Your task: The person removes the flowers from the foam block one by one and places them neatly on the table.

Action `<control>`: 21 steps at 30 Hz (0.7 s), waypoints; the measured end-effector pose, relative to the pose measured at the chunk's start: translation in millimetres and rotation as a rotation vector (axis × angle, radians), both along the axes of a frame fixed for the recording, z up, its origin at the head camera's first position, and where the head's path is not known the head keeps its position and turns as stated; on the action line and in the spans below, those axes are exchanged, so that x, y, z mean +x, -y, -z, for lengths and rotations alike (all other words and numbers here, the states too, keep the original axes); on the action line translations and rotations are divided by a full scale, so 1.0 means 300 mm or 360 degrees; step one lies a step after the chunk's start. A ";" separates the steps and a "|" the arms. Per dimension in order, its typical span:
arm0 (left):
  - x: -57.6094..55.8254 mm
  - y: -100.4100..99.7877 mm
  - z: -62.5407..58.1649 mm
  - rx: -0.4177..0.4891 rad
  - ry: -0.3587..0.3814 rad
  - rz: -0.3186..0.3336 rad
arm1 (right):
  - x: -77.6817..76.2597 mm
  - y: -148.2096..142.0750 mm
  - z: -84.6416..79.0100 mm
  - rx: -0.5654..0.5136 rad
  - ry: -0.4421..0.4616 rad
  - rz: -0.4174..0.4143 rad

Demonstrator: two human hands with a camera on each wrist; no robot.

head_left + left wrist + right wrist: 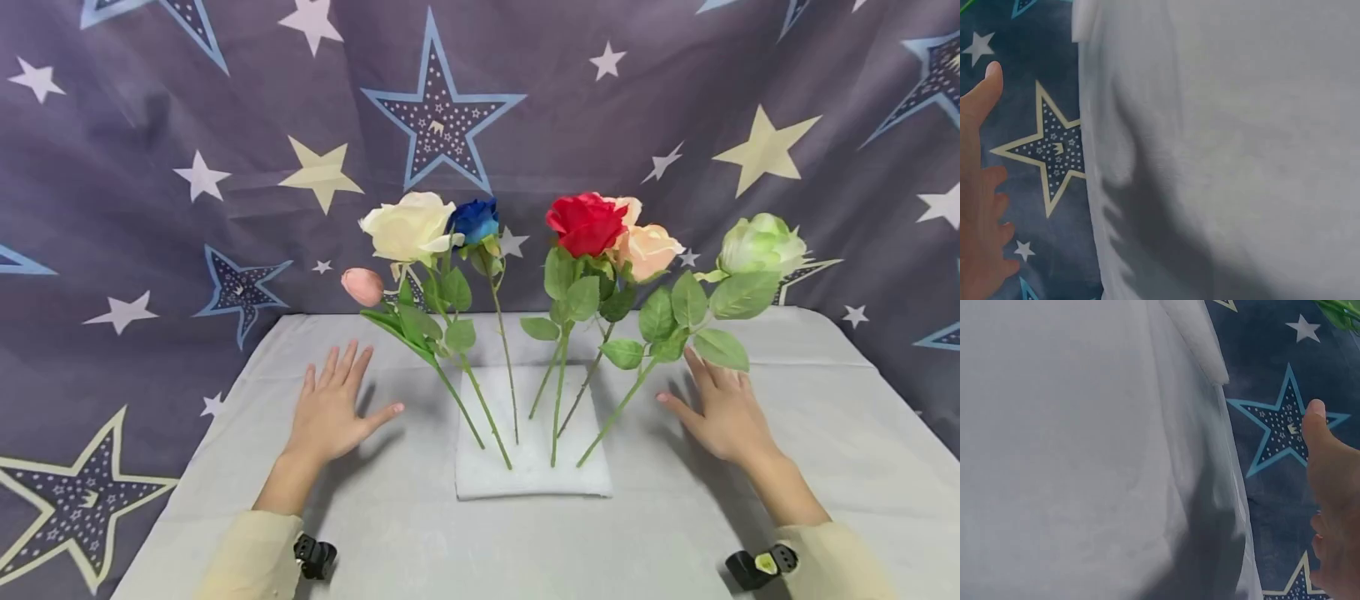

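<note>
Several flowers stand by their stems in a white foam-like slab (532, 482): a pink tulip (363, 287), a cream rose (411, 228), a blue rose (476, 222), a red rose (587, 223), peach roses (648, 252) and a pale green bloom (761, 245). To the left of the slab is my left hand (330, 418), palm down, fingers straight and thumb spread, holding nothing. My right hand (726, 421) mirrors it on the other side, its fingertips partly behind the green flower's leaves (722, 348). In the wrist views only parts of the left hand (979, 206) and right hand (1338, 500) appear.
A pale cloth (397, 542) covers the table, and both hands cast shadows on it. Behind it hangs a dark curtain (525, 133) printed with stars. Small black devices (315, 557) sit at both wrists, beside beige sleeves (255, 554).
</note>
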State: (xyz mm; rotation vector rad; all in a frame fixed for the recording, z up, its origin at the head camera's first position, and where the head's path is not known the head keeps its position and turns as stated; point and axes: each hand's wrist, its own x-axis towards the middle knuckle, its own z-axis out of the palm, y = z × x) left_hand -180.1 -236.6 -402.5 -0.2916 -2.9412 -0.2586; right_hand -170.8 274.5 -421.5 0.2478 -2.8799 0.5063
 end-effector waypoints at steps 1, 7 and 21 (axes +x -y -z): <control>-0.001 -0.003 0.000 0.0013 -0.0009 0.0014 | 0.003 0.001 0.000 -0.0017 -0.0007 -0.0016; -0.002 -0.023 0.001 0.0032 -0.0071 0.0126 | 0.007 0.018 -0.005 -0.0055 -0.0013 -0.0130; 0.013 -0.092 0.047 0.0021 -0.0200 0.0513 | 0.032 0.099 0.016 -0.0042 0.0139 -0.0337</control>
